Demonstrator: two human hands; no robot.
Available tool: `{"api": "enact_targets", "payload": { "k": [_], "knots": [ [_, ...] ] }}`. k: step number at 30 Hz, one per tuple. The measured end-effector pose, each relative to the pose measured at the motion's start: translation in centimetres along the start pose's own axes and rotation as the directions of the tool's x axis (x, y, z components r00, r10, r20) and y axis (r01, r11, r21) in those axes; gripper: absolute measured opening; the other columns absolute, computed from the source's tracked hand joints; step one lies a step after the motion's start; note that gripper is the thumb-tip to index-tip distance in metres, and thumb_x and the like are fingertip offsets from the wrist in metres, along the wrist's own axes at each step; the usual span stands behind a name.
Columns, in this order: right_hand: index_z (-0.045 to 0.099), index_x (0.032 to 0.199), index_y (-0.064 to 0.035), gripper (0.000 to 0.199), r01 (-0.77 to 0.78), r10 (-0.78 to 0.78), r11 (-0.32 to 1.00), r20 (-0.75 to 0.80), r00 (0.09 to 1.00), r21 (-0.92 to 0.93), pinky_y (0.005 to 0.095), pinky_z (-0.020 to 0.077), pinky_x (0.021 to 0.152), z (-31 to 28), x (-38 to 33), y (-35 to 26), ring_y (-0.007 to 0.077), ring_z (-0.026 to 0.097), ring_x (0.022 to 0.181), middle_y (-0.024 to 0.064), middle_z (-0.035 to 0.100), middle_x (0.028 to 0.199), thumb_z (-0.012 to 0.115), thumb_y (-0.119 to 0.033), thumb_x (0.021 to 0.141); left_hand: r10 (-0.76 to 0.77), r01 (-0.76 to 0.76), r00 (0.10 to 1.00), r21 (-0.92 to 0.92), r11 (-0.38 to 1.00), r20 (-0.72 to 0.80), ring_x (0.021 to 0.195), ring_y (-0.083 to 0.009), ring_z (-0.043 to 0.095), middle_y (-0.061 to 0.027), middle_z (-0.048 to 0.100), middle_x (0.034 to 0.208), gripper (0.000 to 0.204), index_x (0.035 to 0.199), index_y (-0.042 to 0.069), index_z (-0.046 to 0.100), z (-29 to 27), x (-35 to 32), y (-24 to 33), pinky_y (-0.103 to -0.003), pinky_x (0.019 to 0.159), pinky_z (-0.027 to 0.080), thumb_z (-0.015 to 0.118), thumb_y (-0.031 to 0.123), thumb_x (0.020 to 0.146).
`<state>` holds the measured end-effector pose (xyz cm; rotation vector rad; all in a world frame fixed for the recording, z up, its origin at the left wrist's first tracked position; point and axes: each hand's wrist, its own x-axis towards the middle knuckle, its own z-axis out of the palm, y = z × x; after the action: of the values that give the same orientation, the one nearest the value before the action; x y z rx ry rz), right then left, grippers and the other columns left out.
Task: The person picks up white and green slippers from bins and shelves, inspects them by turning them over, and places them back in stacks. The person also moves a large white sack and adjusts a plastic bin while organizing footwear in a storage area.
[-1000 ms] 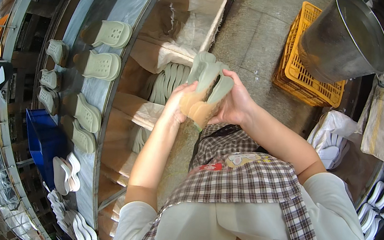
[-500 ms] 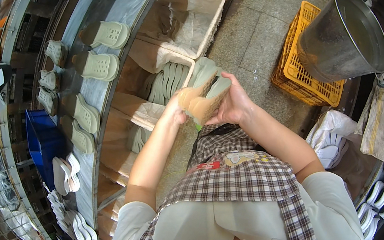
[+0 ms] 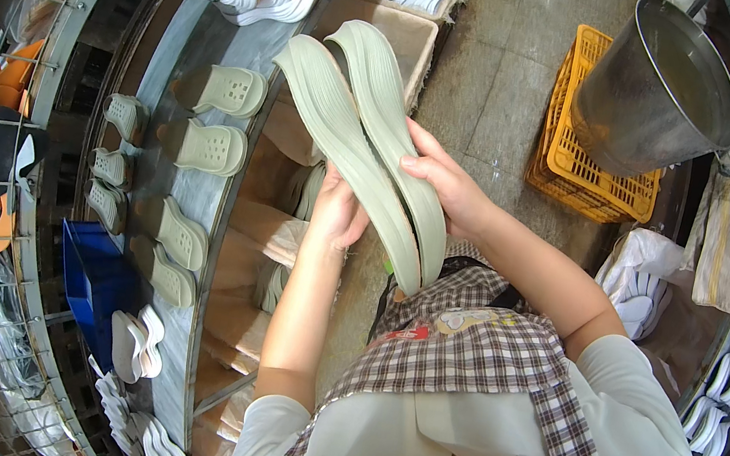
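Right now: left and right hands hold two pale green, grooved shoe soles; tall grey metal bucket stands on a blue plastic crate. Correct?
Not blue: the head view shows the tall grey metal bucket on a yellow plastic crate. Left hand and right hand do hold two pale green, grooved shoe soles.

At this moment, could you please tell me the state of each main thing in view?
Left hand: at the soles, partly hidden behind them
Right hand: gripping the right-hand sole, thumb on top
Two pale green soles: held side by side, slanted
Metal bucket: uncovered, liquid inside
Yellow crate: under the bucket
Perforated green pieces: lying on the grey surface
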<state>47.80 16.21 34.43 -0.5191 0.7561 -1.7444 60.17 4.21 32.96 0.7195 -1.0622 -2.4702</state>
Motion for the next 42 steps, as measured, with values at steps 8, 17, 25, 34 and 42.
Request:
{"api": "enact_targets", "payload": {
  "k": [8, 17, 25, 34, 42],
  "knots": [
    [0.023, 0.142, 0.0011, 0.065, 0.053, -0.041, 0.950, 0.047, 0.998, -0.307, 0.0362, 0.0215, 0.109, -1.3, -0.2, -0.2, 0.0246, 0.022, 0.134, 0.0152, 0.022, 0.144, 0.051, -0.011, 0.084, 0.085, -0.086, 0.996, 0.061, 0.994, 0.012, 0.109, -0.0230, 0.055, -0.0103, 0.055, 0.119, 0.037, 0.125, 0.005, 0.045, 0.4, -0.3, -0.1, -0.037, 0.091, 0.047, 0.055, 0.015, 0.090],
    [0.059, 0.098, -0.0065, 0.014, 0.312, -0.098, 0.647, 0.329, 0.939, -0.696, 0.0417, 0.0250, 0.108, -3.9, 0.8, -1.9, 0.0262, 0.029, 0.133, 0.0074, 0.043, 0.138, 0.050, -0.004, 0.087, -0.279, 0.280, 0.960, -0.179, 0.943, 0.029, 0.103, -0.0236, 0.056, -0.0109, 0.054, 0.118, 0.047, 0.128, 0.007, 0.043, 0.3, -1.8, -0.1, -0.038, 0.083, 0.051, 0.046, 0.039, 0.093],
    [0.023, 0.134, -0.0016, 0.071, 0.205, -0.193, 0.872, 0.073, 0.978, -0.445, 0.0418, 0.0387, 0.099, 0.3, -1.7, -0.4, 0.0338, 0.042, 0.121, 0.0296, 0.039, 0.129, 0.059, -0.036, 0.083, 0.096, -0.092, 0.994, -0.058, 0.994, 0.054, 0.093, -0.0239, 0.061, -0.0124, 0.058, 0.109, 0.042, 0.122, 0.005, 0.047, 1.1, -1.0, -2.1, -0.034, 0.073, 0.056, 0.046, 0.035, 0.093],
    [0.041, 0.133, -0.0061, 0.064, 0.055, 0.020, 0.797, -0.118, 0.993, 0.602, 0.0547, 0.0483, 0.085, -3.4, -3.1, -2.2, 0.0345, 0.057, 0.106, 0.0178, 0.052, 0.124, 0.042, -0.049, 0.086, 0.300, -0.002, 0.890, -0.654, 0.757, 0.344, 0.083, -0.0194, 0.042, -0.0074, 0.045, 0.097, 0.077, 0.140, 0.008, 0.027, 0.7, -2.9, 1.6, -0.036, 0.066, 0.044, 0.061, 0.040, 0.080],
    [0.041, 0.133, -0.0067, 0.064, 0.011, 0.059, 0.764, -0.088, 0.994, 0.645, 0.0553, 0.0479, 0.085, -4.2, -3.7, -0.9, 0.0361, 0.057, 0.105, 0.0180, 0.052, 0.125, 0.044, -0.048, 0.085, 0.299, -0.036, 0.896, -0.619, 0.784, 0.327, 0.079, -0.0187, 0.040, -0.0075, 0.044, 0.095, 0.076, 0.141, 0.008, 0.026, 1.1, -3.3, 1.8, -0.034, 0.064, 0.043, 0.060, 0.040, 0.080]
  ]
}}
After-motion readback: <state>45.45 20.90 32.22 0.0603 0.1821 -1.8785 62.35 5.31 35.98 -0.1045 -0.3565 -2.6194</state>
